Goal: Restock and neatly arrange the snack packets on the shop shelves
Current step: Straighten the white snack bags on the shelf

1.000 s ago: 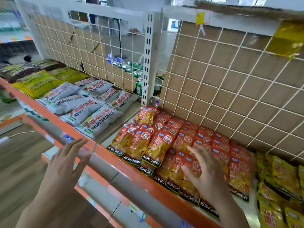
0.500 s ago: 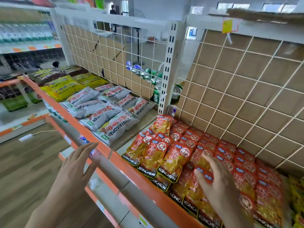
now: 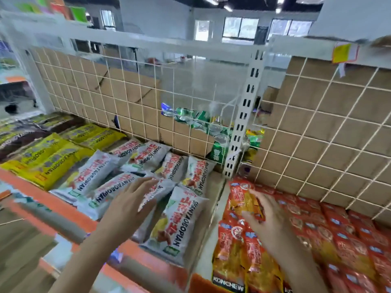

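Left hand now off the orange shelf edge and on the white packets; right hand shifted to the left end of the red packets.
Head view: left hand flat, fingers straight and slightly spread, resting on white packets in the left bay, near the orange shelf edge. Right hand fingers spread, nothing pinched, over red packets at the right bay's left side, just right of the slotted upright; contact unclear, blurred. Yellow packets lie further left along the same edge. Wire grid along the back, drink cans behind it.
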`<state>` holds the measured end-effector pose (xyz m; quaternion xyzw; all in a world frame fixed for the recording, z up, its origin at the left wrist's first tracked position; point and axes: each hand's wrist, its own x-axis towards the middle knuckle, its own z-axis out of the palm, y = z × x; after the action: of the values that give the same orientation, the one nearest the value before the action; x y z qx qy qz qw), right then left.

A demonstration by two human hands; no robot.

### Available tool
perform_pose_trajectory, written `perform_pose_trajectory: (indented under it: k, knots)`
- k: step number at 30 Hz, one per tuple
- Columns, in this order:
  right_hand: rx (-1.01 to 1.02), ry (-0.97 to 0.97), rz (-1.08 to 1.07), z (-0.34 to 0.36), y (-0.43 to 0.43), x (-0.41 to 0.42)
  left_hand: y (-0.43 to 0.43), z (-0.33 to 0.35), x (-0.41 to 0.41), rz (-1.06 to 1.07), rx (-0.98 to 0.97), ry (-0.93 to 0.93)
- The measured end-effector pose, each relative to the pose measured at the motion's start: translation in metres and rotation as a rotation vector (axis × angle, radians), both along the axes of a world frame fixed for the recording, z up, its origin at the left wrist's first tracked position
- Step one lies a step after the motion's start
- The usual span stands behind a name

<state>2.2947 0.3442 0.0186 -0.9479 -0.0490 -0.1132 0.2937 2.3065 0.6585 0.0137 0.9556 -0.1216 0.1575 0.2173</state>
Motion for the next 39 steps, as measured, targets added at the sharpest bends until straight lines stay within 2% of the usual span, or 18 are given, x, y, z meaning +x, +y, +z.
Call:
perform_pose_trajectory:
  k: [9,16,20,25,34,39]
  knots:
    - [0.033,0.206,-0.049,-0.010,0.085,0.069,0.001,-0.006,0.111,-0.178,0.116,0.137]
    - [-0.156,0.199,0.056,-0.020,0.125,0.129,-0.012,-0.022,0.161,-0.270,0.231,0.268]
    - [-0.291,0.284,0.032,-0.028,0.133,0.146,-0.015,-0.024,0.171,-0.321,0.310,0.395]
    - [-0.247,0.314,0.010,-0.035,0.136,0.145,-0.016,-0.019,0.170,-0.364,0.308,0.503]
    - [-0.312,0.399,-0.107,-0.027,0.142,0.140,-0.009,-0.025,0.176,-0.441,0.337,0.554]
    - [-0.311,0.416,-0.165,-0.030,0.145,0.138,-0.008,-0.025,0.181,-0.409,0.226,0.491]
